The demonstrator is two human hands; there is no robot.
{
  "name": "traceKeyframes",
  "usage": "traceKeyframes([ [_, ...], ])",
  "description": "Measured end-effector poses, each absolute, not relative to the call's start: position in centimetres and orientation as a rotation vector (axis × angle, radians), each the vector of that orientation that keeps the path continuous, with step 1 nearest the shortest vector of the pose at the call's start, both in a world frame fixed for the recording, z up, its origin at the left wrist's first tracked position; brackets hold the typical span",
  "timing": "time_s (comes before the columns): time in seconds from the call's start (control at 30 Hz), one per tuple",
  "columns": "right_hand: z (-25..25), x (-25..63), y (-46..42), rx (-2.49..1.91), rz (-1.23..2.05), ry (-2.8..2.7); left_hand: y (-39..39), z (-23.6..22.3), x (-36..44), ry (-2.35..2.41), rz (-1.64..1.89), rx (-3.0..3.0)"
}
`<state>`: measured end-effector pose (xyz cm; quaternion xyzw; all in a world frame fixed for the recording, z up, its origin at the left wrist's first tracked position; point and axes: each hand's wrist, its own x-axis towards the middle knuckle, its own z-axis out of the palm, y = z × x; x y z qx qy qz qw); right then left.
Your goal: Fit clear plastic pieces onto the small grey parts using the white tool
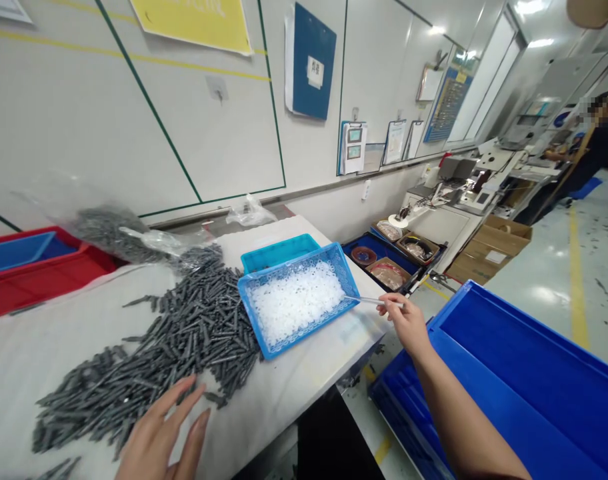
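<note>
My right hand (404, 321) pinches a thin metal rod-like tool (373, 301), perhaps tweezers. Its far tip reaches over the rim of a blue plastic basket (279, 351) and touches the small white translucent pieces (297, 297) heaped inside. My left hand (167, 430) hovers at the near edge of a large pile of dark grey slender parts (184, 327), fingers apart and nothing seen between them. One dark part (215, 399) lies just beyond those fingertips. Behind the basket stands a teal tray (279, 253), partly covered by it.
A red bin (44, 283) with a blue tray inside is at the left, beside a clear bag (114, 230) of dark parts. Big blue bins (524, 373) stand on the right. Trays of bagged parts (390, 275) sit beyond the table. A person (584, 157) works at the far right.
</note>
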<state>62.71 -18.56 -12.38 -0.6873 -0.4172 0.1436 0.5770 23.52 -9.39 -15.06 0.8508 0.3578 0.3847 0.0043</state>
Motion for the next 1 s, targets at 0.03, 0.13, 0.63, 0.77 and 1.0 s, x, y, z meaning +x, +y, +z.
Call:
traceKeyframes([
  [0.03, -12.5, 62.6, -18.6, -1.620, 0.311, -0.992, -9.6, -14.8, 24.1, 1.119, 1.183, 2.690],
  [0.13, -12.7, 62.1, -18.5, -1.649, 0.244, -1.035, -9.8, -14.7, 25.2, 1.079, 1.134, 2.764],
  [0.63, -15.0, 61.5, -17.9, -1.500, 0.244, -0.875, -9.6, -15.5, 25.3, 0.977, 1.069, 2.912],
  [0.77, -15.2, 61.6, -17.7, -1.463, 0.252, -0.828, -9.7, -15.8, 25.5, 0.974, 1.071, 2.891],
  [1.0, -15.1, 61.4, -17.1, -1.460, 0.316, -0.782, -9.9, -15.4, 26.0, 0.978, 1.046, 2.871],
])
